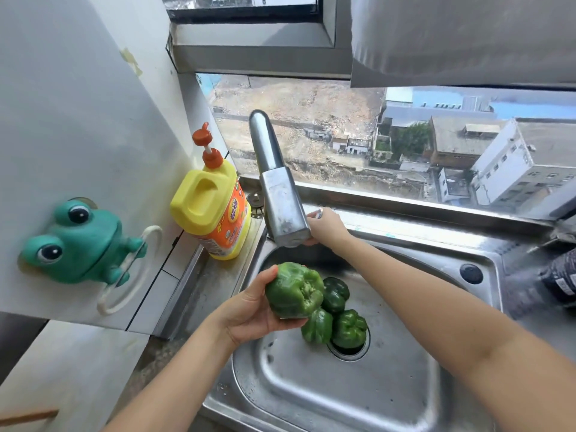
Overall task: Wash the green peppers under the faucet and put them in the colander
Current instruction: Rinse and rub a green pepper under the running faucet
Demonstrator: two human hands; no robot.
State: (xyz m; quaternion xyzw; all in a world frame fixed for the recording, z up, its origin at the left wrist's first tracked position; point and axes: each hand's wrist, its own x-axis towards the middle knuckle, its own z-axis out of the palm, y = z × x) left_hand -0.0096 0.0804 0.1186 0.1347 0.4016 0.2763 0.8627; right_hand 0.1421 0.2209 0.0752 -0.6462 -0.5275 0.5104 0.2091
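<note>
Head view: your left hand [249, 310] grips one green pepper [294, 291] above the sink [311, 388], below the faucet [277, 188]. Three more peppers [349, 328] lie at the drain [347, 352]. Your right hand [327, 227] reaches behind the faucet; its grip cannot be told.

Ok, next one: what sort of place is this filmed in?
A home kitchen, most likely: a stainless steel sink with a faucet, a dish soap bottle beside it, and the left hand holding a green pepper over the basin.
</note>
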